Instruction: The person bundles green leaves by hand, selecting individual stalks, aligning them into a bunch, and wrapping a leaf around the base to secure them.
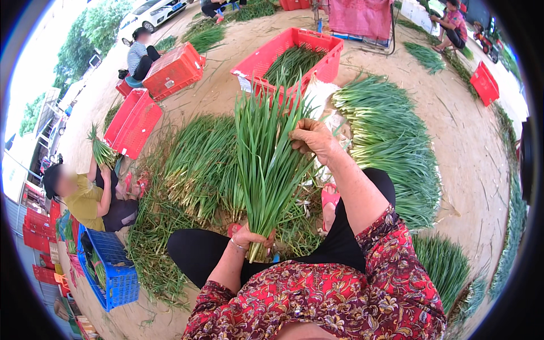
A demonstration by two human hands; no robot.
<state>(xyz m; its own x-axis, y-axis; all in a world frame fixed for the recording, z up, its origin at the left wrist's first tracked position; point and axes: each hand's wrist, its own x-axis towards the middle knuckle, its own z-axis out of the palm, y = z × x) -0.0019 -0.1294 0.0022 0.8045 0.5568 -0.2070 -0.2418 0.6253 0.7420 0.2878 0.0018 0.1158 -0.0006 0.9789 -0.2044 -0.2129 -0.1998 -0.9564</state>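
Observation:
A thick bunch of garlic chives (269, 164), with long flat green leaves and pale stem ends, stands upright in front of me. My left hand (249, 237) is wrapped round it near the pale ends. At the upper right edge of the leaves, my right hand (314, 139) has its fingers curled in a pinch; what is between them is too small to make out. Beyond the bunch on the left lies a pile of loose chives (204, 161). To the right, a large layered heap of chives (391, 130) has its pale ends turned toward the middle.
A red crate (334, 61) holding chives stands ahead. Other red crates (133, 122) and a blue crate (116, 277) are on the left. Scattered trimmings (153, 243) cover the ground there. A co-worker (85, 195) sits at left holding chives. More chives (442, 263) lie at lower right.

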